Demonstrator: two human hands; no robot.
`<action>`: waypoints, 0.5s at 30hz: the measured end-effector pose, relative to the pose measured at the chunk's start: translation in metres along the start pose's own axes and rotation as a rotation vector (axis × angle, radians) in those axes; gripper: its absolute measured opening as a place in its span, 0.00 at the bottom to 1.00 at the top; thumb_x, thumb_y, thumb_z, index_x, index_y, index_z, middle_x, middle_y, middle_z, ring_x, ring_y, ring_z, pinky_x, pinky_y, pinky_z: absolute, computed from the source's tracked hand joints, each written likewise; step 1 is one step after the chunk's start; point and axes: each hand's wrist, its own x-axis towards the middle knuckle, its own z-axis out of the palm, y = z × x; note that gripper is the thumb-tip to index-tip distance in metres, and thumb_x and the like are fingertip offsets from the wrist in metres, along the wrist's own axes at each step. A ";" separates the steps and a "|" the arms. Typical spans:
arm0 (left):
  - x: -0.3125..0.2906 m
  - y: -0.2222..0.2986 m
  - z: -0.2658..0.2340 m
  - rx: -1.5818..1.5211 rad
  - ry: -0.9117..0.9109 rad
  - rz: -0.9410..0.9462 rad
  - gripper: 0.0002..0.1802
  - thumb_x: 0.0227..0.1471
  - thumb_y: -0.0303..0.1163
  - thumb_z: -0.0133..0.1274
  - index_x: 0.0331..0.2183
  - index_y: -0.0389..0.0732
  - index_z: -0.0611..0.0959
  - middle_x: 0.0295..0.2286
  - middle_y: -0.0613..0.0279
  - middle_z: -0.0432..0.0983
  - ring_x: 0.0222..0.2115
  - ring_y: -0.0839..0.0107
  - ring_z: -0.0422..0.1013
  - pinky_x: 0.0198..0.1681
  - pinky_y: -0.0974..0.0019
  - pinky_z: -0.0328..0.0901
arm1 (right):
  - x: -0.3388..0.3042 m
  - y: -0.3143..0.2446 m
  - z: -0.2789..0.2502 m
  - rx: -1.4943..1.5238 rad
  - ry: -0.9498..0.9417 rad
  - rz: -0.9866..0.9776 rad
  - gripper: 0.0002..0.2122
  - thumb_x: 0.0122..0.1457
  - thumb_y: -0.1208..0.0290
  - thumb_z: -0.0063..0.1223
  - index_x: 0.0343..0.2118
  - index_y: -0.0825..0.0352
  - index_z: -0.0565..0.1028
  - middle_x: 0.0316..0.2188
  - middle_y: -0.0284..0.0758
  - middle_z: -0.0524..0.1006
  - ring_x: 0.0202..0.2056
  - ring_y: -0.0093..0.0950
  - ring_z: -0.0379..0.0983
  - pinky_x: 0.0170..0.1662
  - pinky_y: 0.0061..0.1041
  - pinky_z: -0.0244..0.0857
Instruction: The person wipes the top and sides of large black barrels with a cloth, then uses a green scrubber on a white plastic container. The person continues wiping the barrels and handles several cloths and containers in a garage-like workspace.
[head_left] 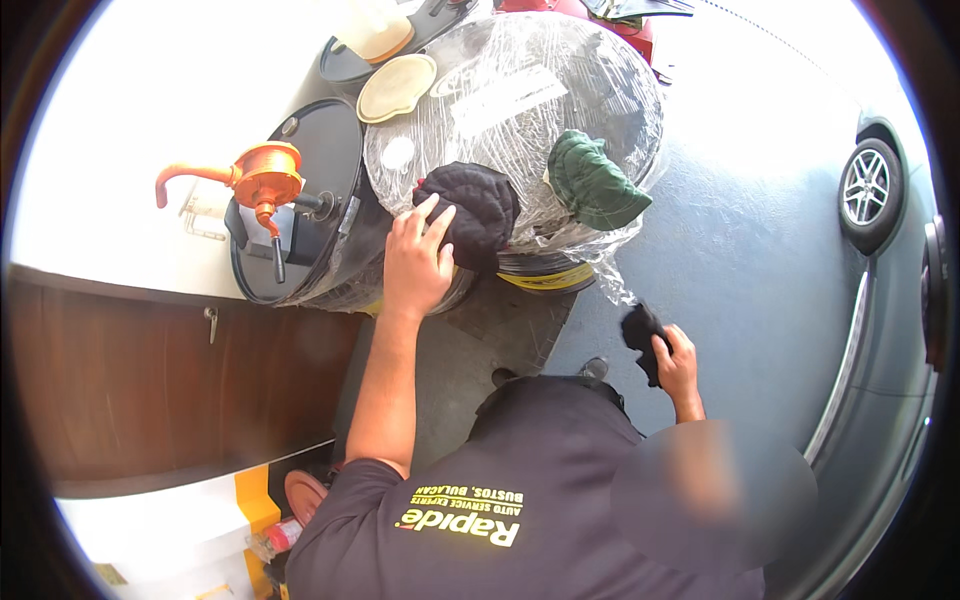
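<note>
My left hand (417, 262) reaches up to a black fabric cap (475, 215) on top of the plastic-wrapped drum (500, 90). Its fingers are stretched apart and touch the cap's near left edge. Lower down at the right, my right hand (677, 362) is closed on a crumpled black cloth (642, 340), held in the air beside the drum. A green cap (597, 182) lies on the drum's right part, apart from both hands. Toward the far left of the drum top rests a flat cream lid (397, 88).
An orange hand-crank pump (267, 175) stands on a black drum (330, 140) at the left. Below it is a brown wooden cabinet front (180, 380). A parked car (890, 350) lines the right side, across the grey floor (740, 280). Loose plastic film (612, 275) hangs off the wrapped drum.
</note>
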 end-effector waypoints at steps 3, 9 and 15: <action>0.007 -0.004 0.010 0.069 -0.121 -0.016 0.20 0.53 0.31 0.63 0.50 0.46 0.87 0.55 0.62 0.79 0.54 0.57 0.72 0.59 0.53 0.67 | -0.033 0.059 -0.017 -0.099 0.013 0.097 0.10 0.66 0.68 0.58 0.39 0.73 0.78 0.33 0.47 0.78 0.38 0.52 0.76 0.43 0.43 0.70; 0.013 -0.014 0.023 -0.009 -0.091 -0.076 0.10 0.53 0.32 0.64 0.40 0.48 0.91 0.44 0.70 0.85 0.48 0.62 0.75 0.52 0.54 0.69 | -0.021 0.085 -0.025 -0.159 -0.020 0.131 0.12 0.66 0.66 0.58 0.42 0.74 0.79 0.37 0.48 0.80 0.42 0.52 0.77 0.46 0.43 0.71; 0.026 -0.013 0.020 0.042 0.119 -0.096 0.07 0.54 0.33 0.64 0.37 0.50 0.90 0.36 0.70 0.85 0.44 0.62 0.77 0.45 0.55 0.69 | 0.005 0.057 -0.047 -0.166 -0.025 0.089 0.12 0.66 0.67 0.58 0.41 0.74 0.79 0.37 0.47 0.80 0.42 0.51 0.78 0.46 0.43 0.71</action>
